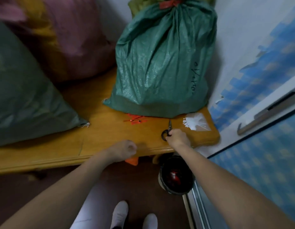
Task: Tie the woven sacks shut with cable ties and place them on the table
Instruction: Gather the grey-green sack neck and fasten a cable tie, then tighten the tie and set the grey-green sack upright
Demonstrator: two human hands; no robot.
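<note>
Tied green sack at back right of table, beyond both hands; right hand grips scissors; left hand curled, blurred, grip unclear.

The left hand and the sack at the table's left end are blurred, and the scissors are partly hidden by the right hand.

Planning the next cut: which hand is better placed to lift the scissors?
Right, probably: the right hand grips the scissors by the handles; the left hand sits apart at the table edge.
</note>
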